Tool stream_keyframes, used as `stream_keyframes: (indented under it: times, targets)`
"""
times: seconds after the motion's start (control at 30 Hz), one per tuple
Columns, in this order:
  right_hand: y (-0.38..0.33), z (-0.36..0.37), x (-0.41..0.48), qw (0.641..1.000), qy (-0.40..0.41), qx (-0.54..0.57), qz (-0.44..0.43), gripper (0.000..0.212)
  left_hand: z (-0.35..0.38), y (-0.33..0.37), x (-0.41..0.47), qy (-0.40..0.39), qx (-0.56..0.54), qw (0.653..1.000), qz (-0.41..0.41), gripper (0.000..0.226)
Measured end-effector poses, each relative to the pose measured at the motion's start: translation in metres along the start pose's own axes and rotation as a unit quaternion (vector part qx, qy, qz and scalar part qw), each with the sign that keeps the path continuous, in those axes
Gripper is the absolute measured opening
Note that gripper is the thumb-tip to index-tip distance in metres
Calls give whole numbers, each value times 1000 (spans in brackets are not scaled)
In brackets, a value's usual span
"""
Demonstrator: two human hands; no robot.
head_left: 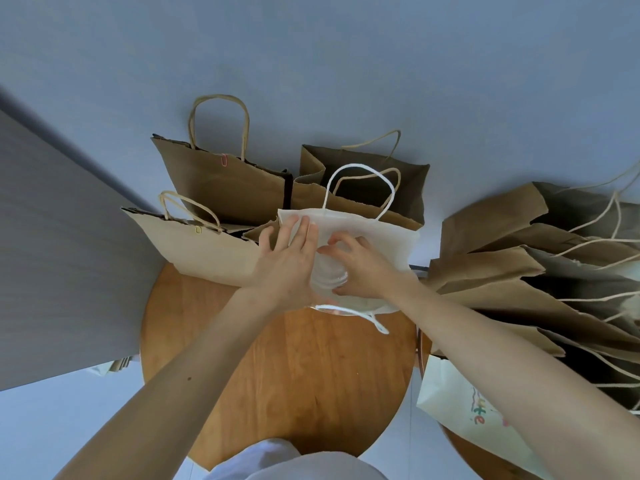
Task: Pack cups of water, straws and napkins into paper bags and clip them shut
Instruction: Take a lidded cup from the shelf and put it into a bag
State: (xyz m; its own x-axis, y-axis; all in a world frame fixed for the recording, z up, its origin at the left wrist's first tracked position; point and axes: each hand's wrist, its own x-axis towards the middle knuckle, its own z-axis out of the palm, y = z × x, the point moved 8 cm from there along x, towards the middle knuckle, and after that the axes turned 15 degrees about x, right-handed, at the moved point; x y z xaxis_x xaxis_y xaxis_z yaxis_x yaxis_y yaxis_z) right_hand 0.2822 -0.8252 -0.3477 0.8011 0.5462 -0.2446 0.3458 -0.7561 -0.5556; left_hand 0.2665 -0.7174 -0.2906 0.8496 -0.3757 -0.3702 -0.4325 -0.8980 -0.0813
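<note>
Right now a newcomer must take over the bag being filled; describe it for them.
On the round wooden table, look among the standing paper bags, where the left hand rests and the right hand grips a clear cup. That bag is the only white one, with white cord handles; its neighbours are brown.

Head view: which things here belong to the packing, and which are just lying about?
In the job: white bag, clear cup in right hand, left hand, clipped brown bags, open brown bag, spare bag pile.
Lying about: printed bag, grey board.
</note>
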Motion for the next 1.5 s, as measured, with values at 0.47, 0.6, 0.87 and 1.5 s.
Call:
stream_keyframes:
  times: [0.47, 0.6, 0.87, 1.5]
  targets:
    - [34, 41, 2, 987, -111, 13, 118, 74, 4, 1, 0, 0, 0, 1000, -6, 116]
    - [49, 59, 0, 992, -84, -31, 89, 84, 6, -2, -3, 0, -1, 1000, -13, 117]
    - [38, 45, -16, 973, -162, -89, 139, 81, 1, 1, 0, 1, -22, 1000, 1, 115]
    - [10, -64, -84, 949, 169, 222, 148, 28, -48, -8, -19, 61, -132, 986, -83, 43]
